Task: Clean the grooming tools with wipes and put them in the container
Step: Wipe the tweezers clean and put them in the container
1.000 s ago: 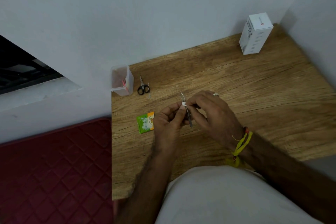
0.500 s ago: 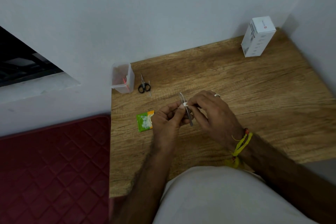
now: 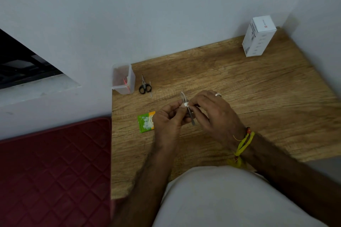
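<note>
Seemingly both hands' fingers (image 3: 180,106) pinch a wipe (image 3: 186,104) round the metal tool (image 3: 191,117).

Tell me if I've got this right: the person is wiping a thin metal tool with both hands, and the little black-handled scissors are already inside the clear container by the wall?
Not quite. The head view shows the scissors lying on the wooden table, just right of the clear container, not inside it. The rest holds: the left hand and right hand hold a thin metal tool with a bit of white wipe.
</note>
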Action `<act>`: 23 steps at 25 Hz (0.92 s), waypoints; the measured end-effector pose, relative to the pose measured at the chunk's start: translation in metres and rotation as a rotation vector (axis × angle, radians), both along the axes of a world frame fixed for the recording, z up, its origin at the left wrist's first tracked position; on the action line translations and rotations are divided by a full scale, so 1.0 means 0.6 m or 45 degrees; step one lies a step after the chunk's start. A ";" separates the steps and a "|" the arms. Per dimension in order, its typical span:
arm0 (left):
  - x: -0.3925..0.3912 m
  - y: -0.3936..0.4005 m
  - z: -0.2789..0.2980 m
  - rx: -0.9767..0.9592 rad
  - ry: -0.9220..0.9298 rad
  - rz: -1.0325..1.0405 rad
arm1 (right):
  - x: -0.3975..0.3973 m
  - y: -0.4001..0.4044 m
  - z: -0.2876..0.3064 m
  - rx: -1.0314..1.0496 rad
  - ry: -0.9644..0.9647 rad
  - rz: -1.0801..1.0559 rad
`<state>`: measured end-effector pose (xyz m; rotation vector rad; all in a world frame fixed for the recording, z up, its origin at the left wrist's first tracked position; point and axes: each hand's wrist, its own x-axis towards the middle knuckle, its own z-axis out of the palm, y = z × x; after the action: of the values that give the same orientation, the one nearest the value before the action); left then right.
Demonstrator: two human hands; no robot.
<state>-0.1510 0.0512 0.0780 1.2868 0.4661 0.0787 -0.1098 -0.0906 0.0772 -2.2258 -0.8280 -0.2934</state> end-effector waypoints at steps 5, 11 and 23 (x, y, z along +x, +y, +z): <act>0.009 0.000 0.005 0.032 -0.032 0.037 | -0.001 0.000 0.004 0.046 -0.015 0.026; 0.012 -0.003 0.017 0.103 -0.025 0.062 | -0.002 -0.003 0.003 0.046 -0.046 -0.007; 0.033 0.007 0.022 0.116 -0.033 0.119 | 0.004 0.002 0.006 0.140 -0.031 0.019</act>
<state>-0.1313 0.0555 0.0912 1.3517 0.5047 0.1968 -0.1074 -0.0892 0.0805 -2.1162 -0.8219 -0.3513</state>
